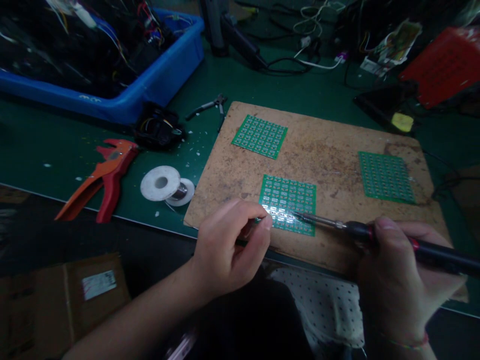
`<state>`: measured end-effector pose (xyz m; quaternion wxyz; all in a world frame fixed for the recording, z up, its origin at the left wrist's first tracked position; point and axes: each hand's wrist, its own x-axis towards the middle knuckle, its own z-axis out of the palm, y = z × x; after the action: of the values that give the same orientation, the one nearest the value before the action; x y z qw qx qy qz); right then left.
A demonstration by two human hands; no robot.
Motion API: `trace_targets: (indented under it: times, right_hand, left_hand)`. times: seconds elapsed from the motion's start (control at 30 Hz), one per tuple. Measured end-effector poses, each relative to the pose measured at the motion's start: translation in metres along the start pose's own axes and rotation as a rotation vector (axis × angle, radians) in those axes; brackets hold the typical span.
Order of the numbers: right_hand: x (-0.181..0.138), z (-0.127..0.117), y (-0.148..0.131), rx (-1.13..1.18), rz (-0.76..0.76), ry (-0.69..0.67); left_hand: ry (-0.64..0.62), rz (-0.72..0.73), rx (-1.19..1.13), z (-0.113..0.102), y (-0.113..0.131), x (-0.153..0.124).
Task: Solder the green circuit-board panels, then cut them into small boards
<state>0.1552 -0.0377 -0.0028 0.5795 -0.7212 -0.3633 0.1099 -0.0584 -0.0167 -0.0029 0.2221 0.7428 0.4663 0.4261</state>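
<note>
green circuit board (pixel 288 194) lies just right of the left hand (pixel 227 245), whose fingertips pinch together (on what, i cannot tell); the right hand (pixel 405 272), farther off, clamps a soldering iron (pixel 356 230), long axis pointing left over it.

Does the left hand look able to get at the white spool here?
Likely yes: only a corner of the brown board lies between the left hand and the white spool. The hand's fingertips are pinched together, so they'd probably need to open first.
</note>
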Motion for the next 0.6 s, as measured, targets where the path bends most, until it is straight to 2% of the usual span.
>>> trace_targets:
  times: [0.3,0.6]
  right_hand:
    - [-0.002,0.000,-0.001,0.013,-0.023,-0.020]
    - [-0.002,0.001,-0.001,-0.017,-0.026,-0.019]
  left_hand:
    - [-0.044,0.134,0.068,0.016,-0.001,-0.009]
    - [-0.040,0.156,0.108,0.021,-0.003,-0.007]
